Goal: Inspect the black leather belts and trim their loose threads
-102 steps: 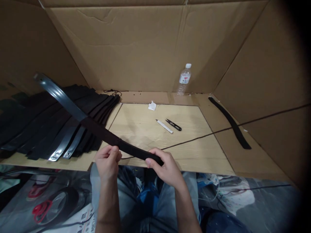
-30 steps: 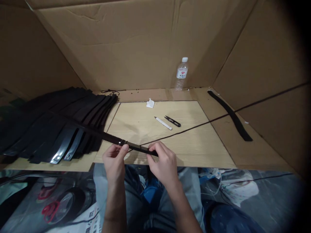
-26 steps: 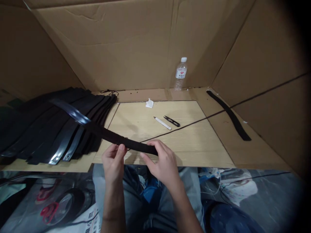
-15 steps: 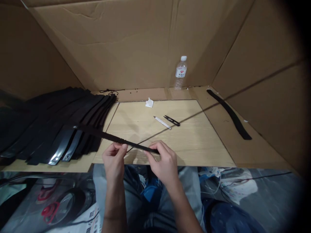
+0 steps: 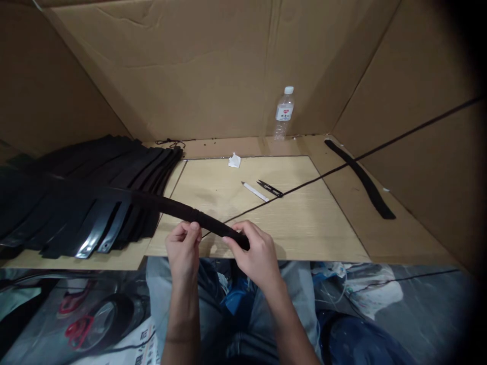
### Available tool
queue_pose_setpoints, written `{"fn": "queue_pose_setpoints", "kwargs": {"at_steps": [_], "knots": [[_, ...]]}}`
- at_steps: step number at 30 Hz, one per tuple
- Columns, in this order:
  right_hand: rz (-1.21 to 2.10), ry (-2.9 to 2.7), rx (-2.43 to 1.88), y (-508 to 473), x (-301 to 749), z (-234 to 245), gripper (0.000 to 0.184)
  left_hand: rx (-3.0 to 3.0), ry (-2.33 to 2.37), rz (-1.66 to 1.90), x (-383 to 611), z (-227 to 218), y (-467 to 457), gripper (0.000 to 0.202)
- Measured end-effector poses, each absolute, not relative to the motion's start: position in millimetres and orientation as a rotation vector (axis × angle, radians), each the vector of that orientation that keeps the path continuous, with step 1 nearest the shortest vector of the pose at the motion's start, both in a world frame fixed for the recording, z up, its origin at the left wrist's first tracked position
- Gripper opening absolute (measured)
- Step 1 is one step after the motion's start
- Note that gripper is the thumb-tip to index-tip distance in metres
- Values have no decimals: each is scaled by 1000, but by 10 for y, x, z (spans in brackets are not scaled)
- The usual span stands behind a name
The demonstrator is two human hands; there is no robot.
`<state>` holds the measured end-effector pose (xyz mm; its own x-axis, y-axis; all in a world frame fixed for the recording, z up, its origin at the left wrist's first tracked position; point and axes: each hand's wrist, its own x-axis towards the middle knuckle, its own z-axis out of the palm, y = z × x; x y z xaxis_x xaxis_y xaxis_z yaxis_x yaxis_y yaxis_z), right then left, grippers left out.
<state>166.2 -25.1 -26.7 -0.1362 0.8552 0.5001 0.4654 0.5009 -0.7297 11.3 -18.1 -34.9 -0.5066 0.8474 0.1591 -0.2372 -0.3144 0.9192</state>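
A long black strip slants across the board from the pile on the left down to my hands. My right hand pinches its right end between thumb and fingers. A little to the left, my left hand is closed, thumb against forefinger, at the strip's lower edge. A dark cord passes behind the strip; its near end shows close to my left fingertips, and whether they hold it too I cannot tell. Beyond my hands lie black thread snips and a white pencil-like stick.
Many black strips are heaped at the left. Another black strip lies on cardboard at the right. A clear bottle stands by the back cardboard wall. A white paper scrap rests on the board.
The strip has turned to show more of its broad face. My left hand has shifted slightly right along it. The cord is now sharper and sits slightly lower across the board.
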Motion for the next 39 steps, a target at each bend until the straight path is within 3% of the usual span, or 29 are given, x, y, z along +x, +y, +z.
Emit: {"fn": "queue_pose_setpoints", "kwargs": {"at_steps": [6,11,22,27,31,39], "knots": [[334,-1843,-1198,-259,1617,-244,6,942,1329,1801,174,-341,-219,33],[347,-1844,-1183,-240,1627,-206,28,927,1193,1765,205,-320,-210,29],[244,-1678,-1184,-271,1596,-178,10,915,1463,1674,199,-399,-215,33],[297,-1751,-1191,-226,1744,-199,28,875,1186,1815,149,-358,-229,31],[380,-1858,-1118,-193,1791,-245,17,836,1053,1971,108,-294,-210,36],[386,-1918,-1055,-273,1706,-198,13,791,1104,2026,90,-318,-206,44]]}}
